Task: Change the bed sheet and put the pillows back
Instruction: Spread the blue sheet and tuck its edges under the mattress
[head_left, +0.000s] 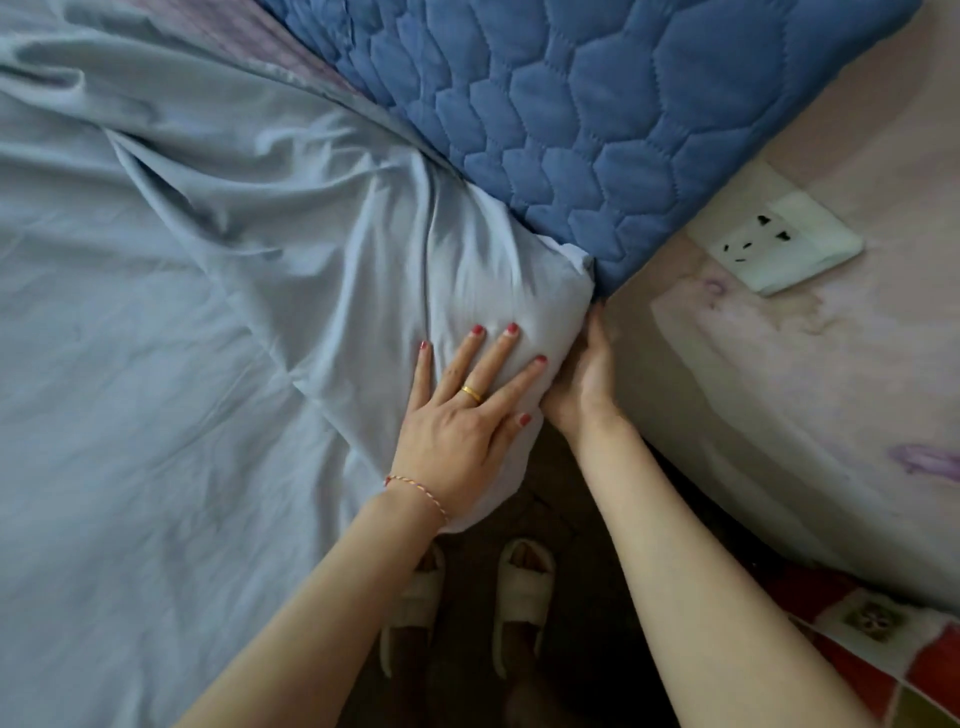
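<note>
A pale blue bed sheet (171, 322) lies wrinkled over the mattress and wraps its near corner. My left hand (467, 410) presses flat on the sheet at that corner, fingers straight and spread. My right hand (584, 374) is at the corner's side, between the mattress and the wall, its fingers against the sheet and partly hidden behind the fabric. A dark blue quilted pad (587, 104) stands against the wall at the head of the bed. No pillows are in view.
A pinkish wall (810, 364) runs along the right with a white socket (779, 239) on it. The gap between bed and wall is narrow. My slippered feet (522, 597) stand on dark floor. A red patterned cloth (883, 649) lies at the lower right.
</note>
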